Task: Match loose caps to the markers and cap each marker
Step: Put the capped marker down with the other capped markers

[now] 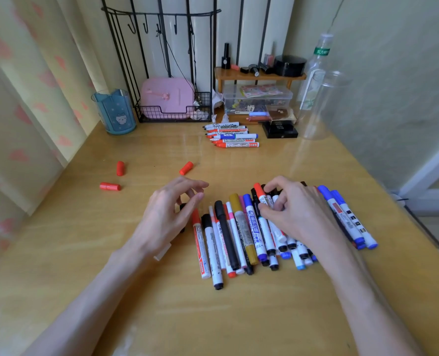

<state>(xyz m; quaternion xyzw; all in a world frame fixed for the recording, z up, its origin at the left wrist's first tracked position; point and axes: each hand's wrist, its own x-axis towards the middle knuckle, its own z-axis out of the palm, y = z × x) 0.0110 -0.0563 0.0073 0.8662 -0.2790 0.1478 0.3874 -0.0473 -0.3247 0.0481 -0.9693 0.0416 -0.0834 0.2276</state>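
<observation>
Centrally, left hand above the table, fingers loosely curled, thumb and forefinger close together; small dark thing partly hidden beneath the fingers, held or not impossible to tell. Right hand at 3 o'clock of the left, resting on the marker heap, thumb and curled fingertips closed on markers near the heap's far end; exactly which marker unclear. Heap of capped markers lying side by side and partly stacked, caps toward 12 o'clock: red, black, pink, mustard and blue, with 2 blue-capped at the 3 o'clock edge. At 10 o'clock of the left hand, well apart from the heap, 3 loose red caps on their sides, none touching another. At 12 o'clock, far across the table, row of uncapped markers, bare tips toward 9 o'clock, barrels touching. Along the wall: blue cup at 10 o'clock, pink case in a wire basket at 11 o'clock, clear box under a wooden shelf at 12 o'clock, black box just beside the uncapped row, clear bottle at 1 o'clock.
</observation>
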